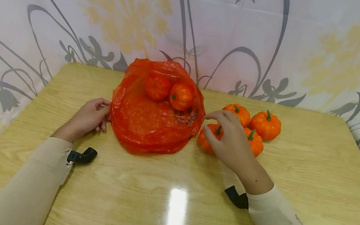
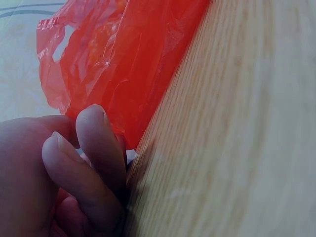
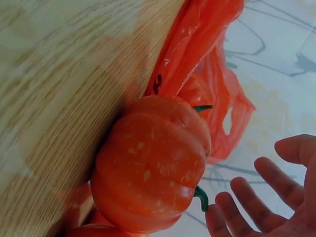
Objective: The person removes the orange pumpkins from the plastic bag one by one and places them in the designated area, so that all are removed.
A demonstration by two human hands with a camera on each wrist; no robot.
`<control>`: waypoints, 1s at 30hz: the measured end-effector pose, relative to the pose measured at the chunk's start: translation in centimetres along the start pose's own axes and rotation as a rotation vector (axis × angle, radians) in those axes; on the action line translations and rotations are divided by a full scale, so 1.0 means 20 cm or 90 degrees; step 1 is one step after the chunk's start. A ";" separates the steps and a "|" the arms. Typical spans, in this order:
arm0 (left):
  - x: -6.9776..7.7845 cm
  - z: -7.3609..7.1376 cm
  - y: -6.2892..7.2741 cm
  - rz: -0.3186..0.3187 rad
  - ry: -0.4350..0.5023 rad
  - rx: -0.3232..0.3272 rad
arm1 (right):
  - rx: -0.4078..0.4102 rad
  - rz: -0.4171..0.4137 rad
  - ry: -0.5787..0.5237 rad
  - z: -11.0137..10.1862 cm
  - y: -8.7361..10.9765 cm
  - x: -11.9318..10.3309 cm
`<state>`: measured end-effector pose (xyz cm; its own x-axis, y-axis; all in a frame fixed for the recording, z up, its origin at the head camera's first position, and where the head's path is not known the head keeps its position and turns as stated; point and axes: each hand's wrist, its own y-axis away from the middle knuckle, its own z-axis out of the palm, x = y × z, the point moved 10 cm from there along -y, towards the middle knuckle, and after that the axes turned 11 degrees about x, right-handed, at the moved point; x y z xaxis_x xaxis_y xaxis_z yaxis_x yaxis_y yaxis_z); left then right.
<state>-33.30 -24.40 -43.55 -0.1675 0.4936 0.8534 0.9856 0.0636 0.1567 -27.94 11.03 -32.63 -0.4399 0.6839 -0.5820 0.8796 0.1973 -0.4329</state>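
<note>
A translucent red plastic bag (image 1: 142, 122) lies spread on the table with its mouth open. Two small orange toy pumpkins (image 1: 183, 96) rest inside it at the far side. My left hand (image 1: 90, 117) pinches the bag's left edge, its fingers curled, as the left wrist view also shows. Over the loose pumpkins to the right hovers my right hand (image 1: 227, 139), fingers apart and nothing held. Directly beneath it is a pumpkin (image 3: 150, 165) with a green stem, standing beside the bag's right edge. The hand partly covers this pumpkin and others behind it in the head view.
Several pumpkins cluster right of the bag, one of them (image 1: 266, 125) at the far right of the group. The light wooden table (image 1: 128, 200) reaches back to a flower-patterned cloth backdrop (image 1: 209, 25). Black wrist mounts (image 1: 82, 155) stick out from both sleeves.
</note>
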 end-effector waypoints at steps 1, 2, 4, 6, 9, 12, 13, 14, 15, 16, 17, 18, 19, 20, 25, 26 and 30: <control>0.00 0.00 0.00 0.002 -0.002 0.003 | 0.005 -0.003 -0.001 0.00 0.00 0.00; 0.01 -0.01 0.00 0.005 -0.006 0.006 | 0.011 -0.008 -0.002 -0.01 0.00 -0.01; 0.02 -0.02 0.00 0.012 -0.010 0.012 | 0.025 -0.019 -0.005 -0.01 -0.01 -0.01; 0.02 -0.01 0.00 0.014 -0.006 0.010 | 0.034 -0.025 -0.008 -0.02 -0.01 -0.02; -0.01 0.00 0.00 0.001 -0.002 -0.001 | 0.033 -0.024 -0.011 0.00 -0.02 -0.02; -0.03 0.01 0.00 -0.010 0.001 -0.005 | 0.028 -0.023 -0.011 0.02 -0.04 -0.02; -0.03 0.01 0.00 -0.009 0.002 -0.003 | 0.027 -0.023 -0.011 0.02 -0.05 -0.02; -0.03 0.01 -0.01 -0.006 0.004 0.000 | 0.026 -0.022 -0.009 0.03 -0.06 -0.02; -0.02 0.01 -0.01 -0.002 0.006 0.002 | 0.025 -0.020 -0.007 0.03 -0.07 -0.02; -0.02 0.00 -0.01 0.002 0.007 0.005 | 0.023 -0.018 -0.006 0.04 -0.08 -0.02; -0.02 0.00 -0.01 0.005 0.008 0.008 | 0.021 -0.016 -0.005 0.04 -0.09 -0.02; -0.01 0.00 -0.01 0.009 0.009 0.009 | 0.015 -0.012 -0.004 0.05 -0.10 -0.01; -0.01 0.00 -0.01 0.009 0.011 0.008 | 0.009 -0.007 -0.002 0.06 -0.11 0.00; -0.01 0.00 0.00 0.010 0.012 0.006 | 0.000 0.000 -0.001 0.07 -0.11 0.01; -0.01 0.01 0.02 0.005 0.015 0.009 | -0.031 0.018 0.003 0.11 -0.14 0.05; -0.01 0.01 0.02 0.006 0.015 0.014 | -0.032 0.018 0.003 0.11 -0.15 0.05; -0.01 0.01 0.01 0.011 0.017 0.017 | -0.034 0.017 0.003 0.10 -0.16 0.04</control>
<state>-33.15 -24.31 -43.70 -0.1509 0.4717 0.8687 0.9885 0.0786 0.1291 -31.52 9.46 -33.09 -0.4158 0.6925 -0.5896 0.8993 0.2164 -0.3800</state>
